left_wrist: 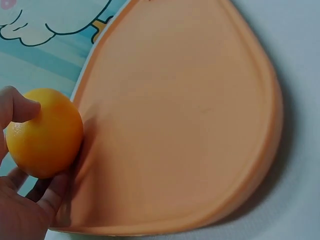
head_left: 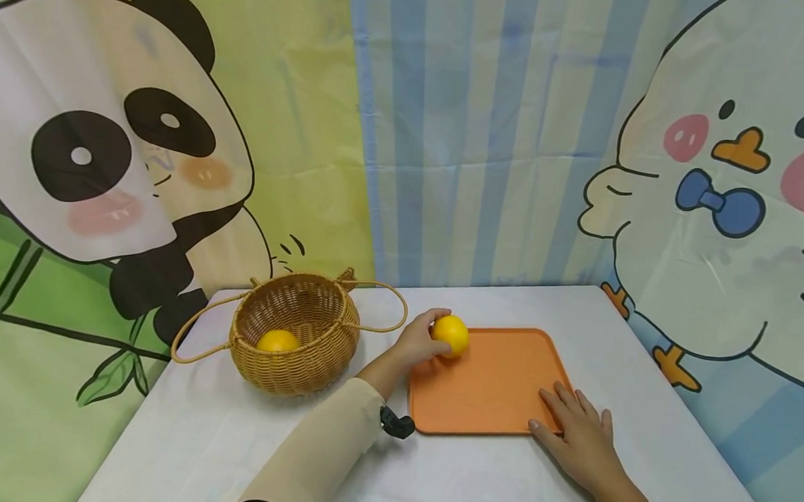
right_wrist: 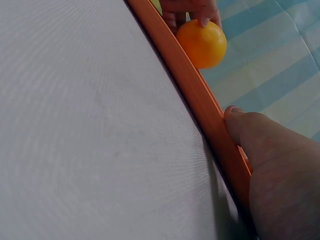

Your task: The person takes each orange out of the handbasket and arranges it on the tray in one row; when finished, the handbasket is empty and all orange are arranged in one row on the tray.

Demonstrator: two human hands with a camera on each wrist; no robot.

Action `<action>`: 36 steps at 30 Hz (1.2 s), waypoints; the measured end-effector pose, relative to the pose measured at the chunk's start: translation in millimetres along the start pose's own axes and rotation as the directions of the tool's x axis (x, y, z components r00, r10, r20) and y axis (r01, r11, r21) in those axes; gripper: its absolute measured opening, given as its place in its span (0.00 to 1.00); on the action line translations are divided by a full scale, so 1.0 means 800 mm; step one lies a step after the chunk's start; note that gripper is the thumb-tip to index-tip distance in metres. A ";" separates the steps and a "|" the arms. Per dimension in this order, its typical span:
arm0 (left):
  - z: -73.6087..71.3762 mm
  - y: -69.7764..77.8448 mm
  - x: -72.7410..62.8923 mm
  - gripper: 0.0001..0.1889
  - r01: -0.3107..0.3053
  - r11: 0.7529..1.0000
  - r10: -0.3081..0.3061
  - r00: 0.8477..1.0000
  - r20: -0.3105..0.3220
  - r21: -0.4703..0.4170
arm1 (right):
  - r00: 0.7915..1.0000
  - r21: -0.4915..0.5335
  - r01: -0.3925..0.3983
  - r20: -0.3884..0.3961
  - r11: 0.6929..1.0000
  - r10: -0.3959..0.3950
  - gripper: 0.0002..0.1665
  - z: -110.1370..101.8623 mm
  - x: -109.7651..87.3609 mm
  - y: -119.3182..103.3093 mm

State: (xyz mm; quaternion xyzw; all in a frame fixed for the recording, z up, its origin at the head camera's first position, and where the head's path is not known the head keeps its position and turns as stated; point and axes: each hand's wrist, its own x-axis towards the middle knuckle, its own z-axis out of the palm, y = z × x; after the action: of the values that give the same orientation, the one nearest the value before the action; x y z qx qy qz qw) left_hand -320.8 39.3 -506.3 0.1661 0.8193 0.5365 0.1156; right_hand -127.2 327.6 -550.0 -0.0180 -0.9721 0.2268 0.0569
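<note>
In the head view my left hand (head_left: pixel 420 343) grips an orange (head_left: pixel 451 336) over the far left corner of an orange-coloured tray (head_left: pixel 486 393). The left wrist view shows the thumb across the top of the orange (left_wrist: pixel 50 137) and fingers beneath it. My right hand (head_left: pixel 581 440) rests at the tray's near right corner, its fingers spread over the rim. From the right wrist, its thumb (right_wrist: pixel 242 122) lies against the tray's edge (right_wrist: pixel 187 85). Left of the tray stands a wicker basket (head_left: pixel 296 371) with another orange (head_left: pixel 277 341) inside.
Two looped handles stick out from the basket, the right one (head_left: pixel 400 299) reaching toward my left hand. A white cloth covers the table (head_left: pixel 473 479). Behind it hangs a cartoon curtain (head_left: pixel 441 133) with a panda and a white bird.
</note>
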 end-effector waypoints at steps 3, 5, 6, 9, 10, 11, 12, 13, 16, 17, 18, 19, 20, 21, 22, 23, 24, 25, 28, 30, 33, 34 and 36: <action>0.000 -0.002 0.001 0.41 -0.006 1.000 0.006 1.000 0.000 0.008 | 1.000 -0.004 0.000 0.001 1.000 0.000 0.52 0.000 0.000 0.000; 0.000 -0.002 0.002 0.42 -0.014 1.000 0.014 1.000 0.000 0.014 | 1.000 -0.002 0.000 0.003 1.000 0.000 0.52 0.000 0.000 0.000; 0.000 -0.002 0.002 0.42 -0.016 1.000 0.016 1.000 0.001 0.013 | 1.000 -0.001 0.000 0.002 1.000 0.000 0.52 0.000 0.000 0.000; 0.002 0.000 0.000 0.42 -0.020 1.000 0.020 1.000 -0.005 0.016 | 1.000 0.005 0.006 -0.003 1.000 -0.006 0.51 -0.001 0.000 -0.001; 0.002 0.000 0.000 0.42 -0.019 1.000 0.019 1.000 -0.008 0.020 | 1.000 0.007 0.006 -0.003 1.000 -0.006 0.50 -0.002 0.000 -0.001; 0.003 0.001 -0.001 0.42 -0.018 1.000 0.018 1.000 -0.012 0.023 | 1.000 0.006 0.007 -0.004 1.000 -0.007 0.51 -0.002 0.000 -0.001; 0.003 0.001 -0.002 0.42 -0.015 1.000 0.016 1.000 -0.015 0.027 | 1.000 0.004 0.006 -0.003 1.000 -0.006 0.51 -0.002 0.000 -0.001; 0.004 0.002 -0.002 0.42 -0.013 0.999 0.014 1.000 -0.018 0.030 | 1.000 0.003 0.005 -0.001 1.000 -0.005 0.51 -0.002 0.000 -0.001; 0.005 0.003 -0.004 0.43 -0.008 1.000 0.009 1.000 -0.022 0.029 | 1.000 -0.004 0.002 0.006 1.000 -0.002 0.52 0.000 0.000 0.000; 0.005 0.003 -0.003 0.43 -0.007 1.000 0.007 1.000 -0.024 0.023 | 1.000 -0.006 0.003 0.008 1.000 -0.003 0.52 0.000 0.000 0.000; 0.006 0.004 -0.004 0.43 -0.004 1.000 0.004 1.000 -0.028 0.017 | 1.000 -0.005 0.005 0.008 1.000 -0.005 0.52 0.000 0.000 0.001; 0.006 0.004 -0.004 0.43 -0.001 1.000 0.002 0.999 -0.032 0.012 | 1.000 -0.004 0.007 0.009 1.000 -0.007 0.53 0.000 0.000 0.001; 0.006 0.003 -0.004 0.42 0.002 1.000 -0.001 0.999 -0.038 0.008 | 1.000 -0.003 0.008 0.008 1.000 -0.008 0.53 0.000 0.000 0.001; 0.006 0.003 -0.004 0.42 0.005 1.000 -0.005 0.999 -0.044 0.005 | 1.000 -0.002 0.008 0.008 1.000 -0.008 0.53 0.000 0.000 0.001; 0.007 0.003 -0.005 0.42 0.007 1.000 -0.007 0.999 -0.048 0.002 | 1.000 -0.001 0.008 0.008 1.000 -0.008 0.53 0.000 0.000 0.001; 0.007 0.003 -0.005 0.42 0.011 1.000 -0.011 0.999 -0.052 0.001 | 1.000 -0.001 0.007 0.007 1.000 -0.007 0.53 0.000 0.001 0.000; 0.007 0.003 -0.005 0.41 0.014 1.000 -0.014 0.998 -0.055 0.002 | 1.000 -0.001 0.006 0.007 1.000 -0.006 0.53 0.000 0.001 0.000; 0.007 0.003 -0.005 0.41 0.016 1.000 -0.016 0.998 -0.056 0.006 | 1.000 -0.001 0.005 0.007 1.000 -0.005 0.53 0.000 0.001 0.000; 0.008 0.001 -0.004 0.42 0.024 1.000 -0.023 0.998 -0.057 0.017 | 1.000 0.002 0.004 0.007 1.000 -0.004 0.52 0.000 0.000 0.000; 0.008 0.000 -0.003 0.42 0.030 0.999 -0.029 0.998 -0.058 0.026 | 1.000 0.004 0.005 0.007 1.000 -0.005 0.52 -0.001 0.000 -0.001; 0.009 0.000 -0.002 0.43 0.031 0.999 -0.030 0.998 -0.057 0.031 | 1.000 0.005 0.007 0.003 1.000 -0.007 0.51 -0.001 0.000 -0.001; 0.009 0.000 -0.002 0.43 0.030 0.999 -0.028 0.998 -0.058 0.033 | 1.000 0.005 0.006 0.003 1.000 -0.006 0.51 -0.001 0.000 -0.001; 0.009 0.000 -0.002 0.43 0.029 0.999 -0.027 0.998 -0.059 0.035 | 1.000 0.002 0.006 0.004 1.000 -0.006 0.51 -0.001 0.000 -0.001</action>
State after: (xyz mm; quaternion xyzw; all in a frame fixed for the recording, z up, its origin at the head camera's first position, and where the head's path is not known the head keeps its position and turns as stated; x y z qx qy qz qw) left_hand -316.8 44.6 -509.5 0.1408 0.8340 0.5247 0.0964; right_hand -127.4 327.3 -549.0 -0.0149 -0.9720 0.2278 0.0558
